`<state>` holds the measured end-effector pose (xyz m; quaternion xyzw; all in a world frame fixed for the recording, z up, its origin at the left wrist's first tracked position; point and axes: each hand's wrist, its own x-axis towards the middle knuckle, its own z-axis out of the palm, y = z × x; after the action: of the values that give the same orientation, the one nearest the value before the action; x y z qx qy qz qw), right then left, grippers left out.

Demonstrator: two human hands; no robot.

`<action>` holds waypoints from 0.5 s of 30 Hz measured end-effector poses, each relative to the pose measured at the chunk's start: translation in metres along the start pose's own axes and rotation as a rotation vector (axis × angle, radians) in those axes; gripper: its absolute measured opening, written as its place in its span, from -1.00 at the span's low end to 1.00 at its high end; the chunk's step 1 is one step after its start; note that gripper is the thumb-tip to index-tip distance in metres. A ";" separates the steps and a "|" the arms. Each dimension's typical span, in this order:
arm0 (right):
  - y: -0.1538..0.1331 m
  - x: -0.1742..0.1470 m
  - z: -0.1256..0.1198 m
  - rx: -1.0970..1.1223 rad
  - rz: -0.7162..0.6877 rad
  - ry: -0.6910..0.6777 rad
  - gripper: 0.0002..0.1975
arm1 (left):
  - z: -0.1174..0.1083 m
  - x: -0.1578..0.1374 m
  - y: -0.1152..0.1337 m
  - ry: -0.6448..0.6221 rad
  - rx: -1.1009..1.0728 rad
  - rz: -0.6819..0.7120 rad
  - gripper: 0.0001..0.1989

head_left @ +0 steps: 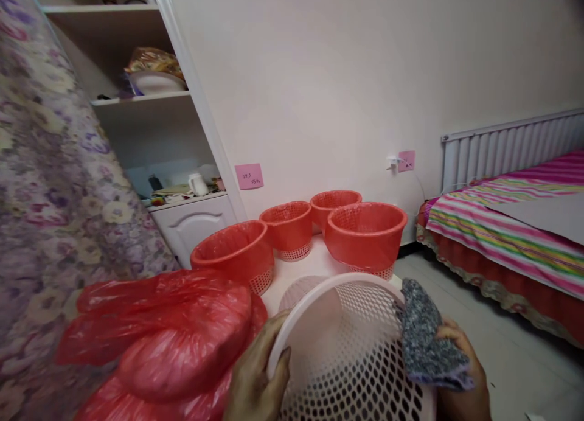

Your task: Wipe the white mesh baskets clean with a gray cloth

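My left hand (258,378) grips the rim of a white perforated plastic basket (351,354), which lies tilted with its opening facing away from me. My right hand (460,372) holds a grey speckled cloth (424,339) pressed against the basket's right rim. Beyond the basket, on a white table (314,263), stand several red perforated baskets lined with red plastic bags, the nearest ones at left (232,250) and right (365,232).
Red plastic bags (168,336) lie heaped at the lower left over a floral fabric (50,184). A white shelf unit (155,111) stands behind. A bed with a striped cover (511,220) and a radiator (506,147) fill the right side. Pink notes hang on the wall.
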<state>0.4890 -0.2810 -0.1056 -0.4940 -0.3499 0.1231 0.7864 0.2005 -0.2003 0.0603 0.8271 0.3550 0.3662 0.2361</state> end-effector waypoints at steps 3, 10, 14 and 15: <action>-0.036 0.020 0.008 -0.088 -0.181 -0.134 -0.88 | -0.002 0.005 -0.001 -0.064 0.050 0.014 -0.57; -0.079 0.032 0.026 -0.377 -0.495 -0.556 -0.97 | -0.004 0.021 0.021 -0.295 0.071 0.156 -0.49; -0.046 0.020 0.011 -0.267 -0.332 -0.362 -0.94 | -0.002 0.012 0.011 -0.206 0.046 0.140 -0.44; -0.033 0.013 0.005 -0.218 -0.274 -0.282 -0.97 | -0.002 0.011 0.008 -0.178 0.030 0.114 -0.42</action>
<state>0.4901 -0.2858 -0.0703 -0.5017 -0.5316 0.0445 0.6809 0.2073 -0.1970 0.0713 0.8787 0.2906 0.2987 0.2329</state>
